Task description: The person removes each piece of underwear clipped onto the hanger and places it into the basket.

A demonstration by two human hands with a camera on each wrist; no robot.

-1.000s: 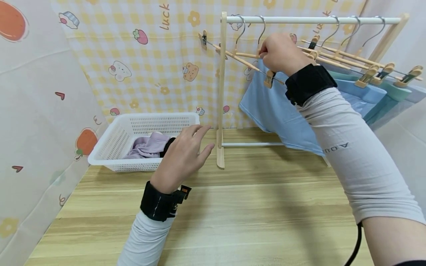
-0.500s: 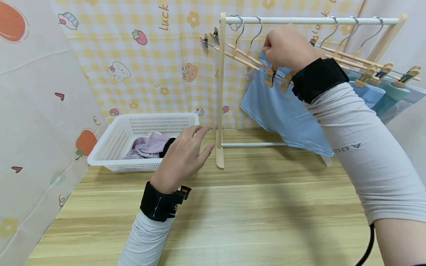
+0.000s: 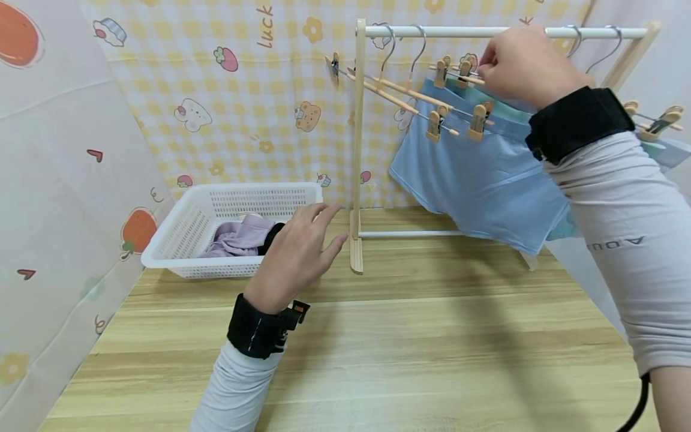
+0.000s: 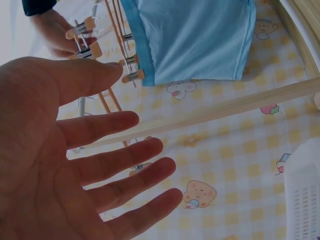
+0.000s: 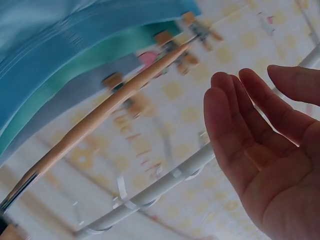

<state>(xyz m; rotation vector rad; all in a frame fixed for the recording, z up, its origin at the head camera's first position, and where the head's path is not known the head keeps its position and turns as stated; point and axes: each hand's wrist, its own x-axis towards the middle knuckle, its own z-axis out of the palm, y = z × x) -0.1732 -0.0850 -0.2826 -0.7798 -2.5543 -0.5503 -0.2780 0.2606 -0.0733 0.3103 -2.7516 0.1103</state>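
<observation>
- Right hand point(image 3: 520, 63) is up at the far right, just under the white rail point(image 3: 502, 31), fingertips at a wooden hanger point(image 3: 459, 75) whose clips hold a teal garment.
- From the right wrist view the fingers point(image 5: 235, 117) look straight and relaxed, nothing clenched in the palm; whether the fingertips actually touch the hanger, I cannot tell.
- Just in front of it, blue shorts point(image 3: 480, 180) hang from their own clip hanger, draping down toward the counter point(image 3: 378, 348).
- Two bare hangers point(image 3: 388, 90) sit on the rail to the left, poking past the rack's wooden post point(image 3: 357, 150).
- Left hand point(image 3: 299, 252) hovers low over the counter, fingers spread wide and holding nothing, just right of the white basket point(image 3: 189, 240).
- A purple garment point(image 3: 237, 237) lies crumpled in that basket, near left.
</observation>
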